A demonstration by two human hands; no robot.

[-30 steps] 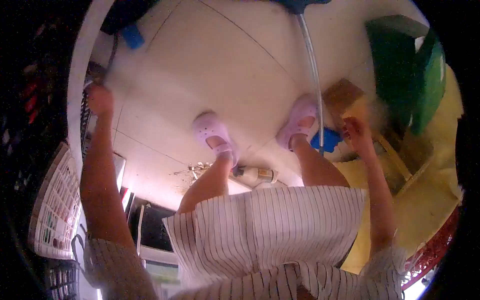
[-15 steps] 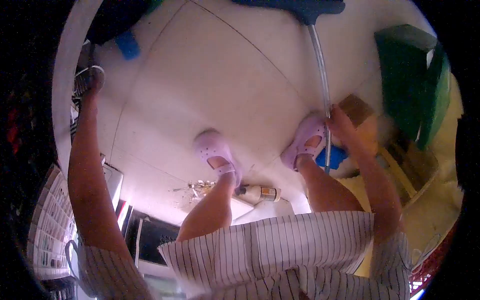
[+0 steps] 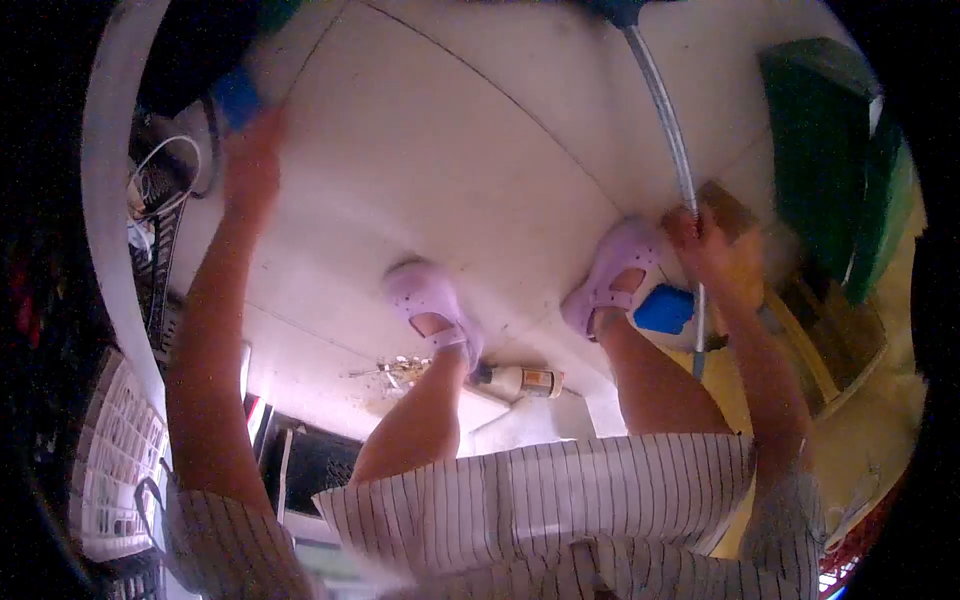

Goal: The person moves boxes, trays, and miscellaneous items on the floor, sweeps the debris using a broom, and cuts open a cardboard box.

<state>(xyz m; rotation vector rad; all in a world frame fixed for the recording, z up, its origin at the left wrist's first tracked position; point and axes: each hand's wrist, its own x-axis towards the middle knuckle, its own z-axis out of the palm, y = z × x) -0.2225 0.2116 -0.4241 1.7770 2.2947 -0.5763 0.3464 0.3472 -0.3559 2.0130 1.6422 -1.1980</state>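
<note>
My right hand [image 3: 700, 240] is closed around the metal pole [image 3: 662, 110] of a long-handled floor tool. Only part of its dark head [image 3: 622, 10] shows, at the top edge. Below that hand, the pole runs down past a flat blue piece [image 3: 664, 309] on the floor. My left hand [image 3: 254, 165] is smeared by motion over the floor at the upper left, its fingers close to a blue object [image 3: 238, 98]. I cannot make out whether it touches or holds anything.
My feet in lilac clogs [image 3: 425, 300] stand on the pale floor [image 3: 480, 180]. Debris [image 3: 390, 372] and a bottle [image 3: 525, 381] lie behind them. A green container [image 3: 830, 160] and a brown box [image 3: 820, 340] are at the right. A white basket [image 3: 120, 450] stands at the left.
My left hand has moved right, away from the white cable loop at the left edge. My right hand has shifted slightly right with the pole, and the tool's head has slid farther out of view.
</note>
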